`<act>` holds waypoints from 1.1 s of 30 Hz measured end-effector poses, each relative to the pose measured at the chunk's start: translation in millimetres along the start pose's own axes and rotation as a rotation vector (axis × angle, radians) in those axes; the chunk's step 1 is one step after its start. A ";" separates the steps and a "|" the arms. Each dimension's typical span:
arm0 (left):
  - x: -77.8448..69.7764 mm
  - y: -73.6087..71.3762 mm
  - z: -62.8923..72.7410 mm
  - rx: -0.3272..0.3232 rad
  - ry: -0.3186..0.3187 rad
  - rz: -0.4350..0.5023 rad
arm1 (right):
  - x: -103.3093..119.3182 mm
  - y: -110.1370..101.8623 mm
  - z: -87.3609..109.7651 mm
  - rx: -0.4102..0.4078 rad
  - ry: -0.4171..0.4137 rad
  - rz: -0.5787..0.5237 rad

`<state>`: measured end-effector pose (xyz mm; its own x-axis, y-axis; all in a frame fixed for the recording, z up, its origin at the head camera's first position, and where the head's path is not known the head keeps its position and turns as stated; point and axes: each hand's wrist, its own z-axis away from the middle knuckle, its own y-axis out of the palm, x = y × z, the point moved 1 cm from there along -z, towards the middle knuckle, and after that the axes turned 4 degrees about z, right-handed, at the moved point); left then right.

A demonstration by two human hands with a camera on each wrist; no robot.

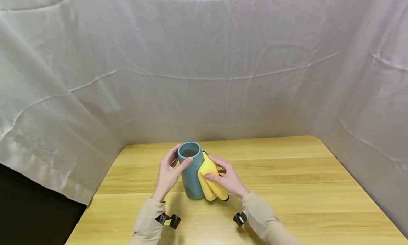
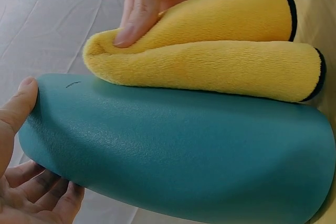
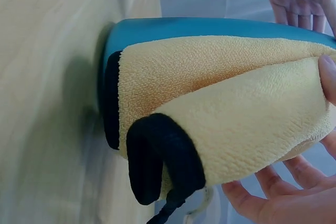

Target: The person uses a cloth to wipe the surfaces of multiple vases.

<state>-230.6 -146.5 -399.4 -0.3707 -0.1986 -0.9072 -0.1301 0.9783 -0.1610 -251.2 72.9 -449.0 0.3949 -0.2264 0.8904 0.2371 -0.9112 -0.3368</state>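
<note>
A tall blue vase [image 1: 192, 181] with a round open mouth stands on the wooden table. My left hand [image 1: 169, 172] grips its upper part, thumb near the rim in front and fingers round the far left side. Against the vase's right side my right hand [image 1: 227, 177] holds a folded yellow cloth [image 1: 208, 181] with black edging, thumb on the front and fingers behind. In the left wrist view the cloth [image 2: 210, 66] lies along the vase wall [image 2: 173, 140]. A dark loop hangs from the cloth's edge [image 3: 168, 156] in the right wrist view.
The light wooden table [image 1: 302, 188] stretches out to both sides of the vase. Grey fabric [image 1: 204, 96] hangs behind it and at the sides. Black straps with small devices sit on both sleeves [image 1: 149, 216]. A dark area [image 1: 35, 206] lies at the lower left.
</note>
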 end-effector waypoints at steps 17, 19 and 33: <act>0.8 -1.1 -1.0 0.016 -0.010 0.017 | -14.8 5.9 7.8 0.014 0.029 -0.005; 1.7 -1.3 -1.3 0.016 -0.015 0.019 | -18.6 7.2 10.0 0.020 0.034 -0.001; -0.2 -2.0 -1.9 0.022 -0.010 0.007 | -20.8 7.8 13.2 0.010 0.032 -0.009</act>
<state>-232.0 -148.5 -398.1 -0.3627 -0.1911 -0.9121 -0.1069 0.9808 -0.1629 -245.8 75.0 -474.2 0.3642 -0.2293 0.9027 0.2491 -0.9099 -0.3316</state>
